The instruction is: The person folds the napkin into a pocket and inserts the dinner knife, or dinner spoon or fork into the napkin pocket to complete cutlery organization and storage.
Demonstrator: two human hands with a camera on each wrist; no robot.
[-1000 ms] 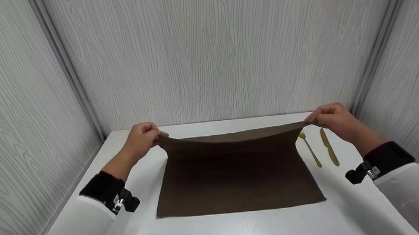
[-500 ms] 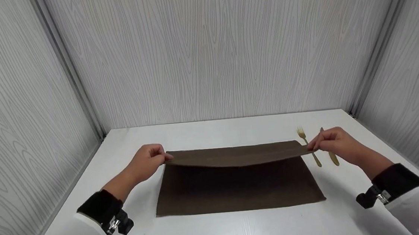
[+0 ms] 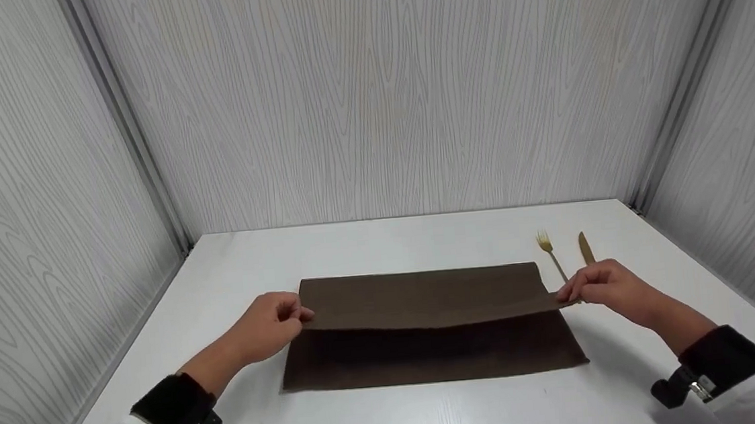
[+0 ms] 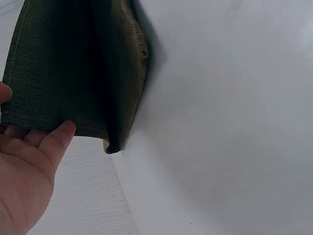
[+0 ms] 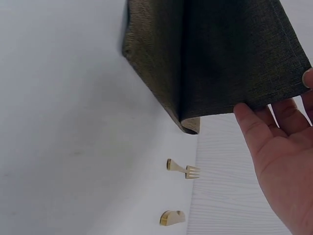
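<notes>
A dark brown cloth placemat [image 3: 428, 343] lies on the white table [image 3: 380, 245], its far half folded over toward me. My left hand [image 3: 272, 325] pinches the folded edge's left corner, and the mat [image 4: 63, 73] fills the top of the left wrist view above my thumb [image 4: 56, 142]. My right hand [image 3: 602, 285] pinches the right corner. The right wrist view shows the doubled mat [image 5: 220, 58] above my fingers [image 5: 254, 127]. The lifted flap hangs a little above the lower layer.
A gold fork [image 3: 549, 252] and a gold knife [image 3: 585, 248] lie side by side on the table just beyond my right hand; both show small in the right wrist view, fork [image 5: 183, 169] and knife [image 5: 171, 217]. Grey wood-grain walls close in three sides.
Both hands have drawn the mat's far edge down and toward me, from raised at the back of the table to folded halfway over the mat.
</notes>
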